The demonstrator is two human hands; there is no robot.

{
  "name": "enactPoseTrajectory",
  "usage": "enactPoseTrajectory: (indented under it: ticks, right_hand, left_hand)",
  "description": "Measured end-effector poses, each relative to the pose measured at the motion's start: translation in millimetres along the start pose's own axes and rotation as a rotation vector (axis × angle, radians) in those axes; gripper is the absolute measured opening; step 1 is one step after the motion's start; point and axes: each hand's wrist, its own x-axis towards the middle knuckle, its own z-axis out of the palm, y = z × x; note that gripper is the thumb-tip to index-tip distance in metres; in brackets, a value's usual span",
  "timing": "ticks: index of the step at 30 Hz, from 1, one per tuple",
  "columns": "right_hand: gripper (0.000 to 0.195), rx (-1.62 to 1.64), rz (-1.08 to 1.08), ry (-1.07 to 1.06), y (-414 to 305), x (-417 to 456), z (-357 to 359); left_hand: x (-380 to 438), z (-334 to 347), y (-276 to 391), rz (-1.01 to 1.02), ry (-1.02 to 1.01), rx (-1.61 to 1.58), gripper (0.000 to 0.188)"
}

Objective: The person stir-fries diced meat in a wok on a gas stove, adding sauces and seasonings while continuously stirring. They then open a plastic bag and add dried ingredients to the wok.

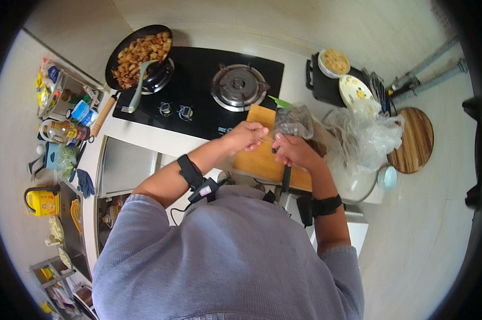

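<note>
My left hand [247, 136] and my right hand [293, 150] are close together above a wooden cutting board [255, 162]. A thin, yellowish strand [266, 141], perhaps a rubber band, stretches between my fingertips, pinched at both ends. Just beyond my right hand lies a crumpled clear plastic bag [295, 120], a green tip [279, 101] showing beside it. Below that hand a black handle [286, 179] crosses the board's near edge; what it belongs to is hidden.
A wok of browned food pieces [143, 52] with a pale green spatula [137, 94] stands on the left burner. The right burner [239, 84] bears no pot. Bowls [333, 63], more plastic bags [365, 136] and a round wooden board [415, 140] are at right. Bottles [61, 131] stand left.
</note>
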Motion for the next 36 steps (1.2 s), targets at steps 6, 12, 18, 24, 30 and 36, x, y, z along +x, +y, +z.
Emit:
enactPoseTrajectory:
  ticks: [6,12,18,24,30,36]
  right_hand:
    - [0.039,-0.218,-0.377,0.211,-16,23,22]
    - [0.036,0.016,-0.236,0.361,-24,-15,-4]
    - [0.036,0.545,-0.088,0.398,19,-61,-12]
    - [0.029,1.017,-0.015,0.445,93,-36,-17]
    - [0.026,1.303,-0.079,0.381,125,-9,-26]
    - [0.018,0.000,-0.516,0.687,107,-25,-31]
  left_hand:
    - [-15,6,27,0.113,0.037,-0.132,0.021]
    - [11,30,45,0.063,-0.194,-0.003,0.036]
    - [21,95,26,-0.122,-0.346,-0.112,0.035]
    - [59,136,-22,-0.188,-0.097,-0.242,0.031]
    - [78,127,-27,-0.149,-0.069,-0.397,0.032]
    - [74,100,-29,-0.171,-0.219,-0.385,0.027]
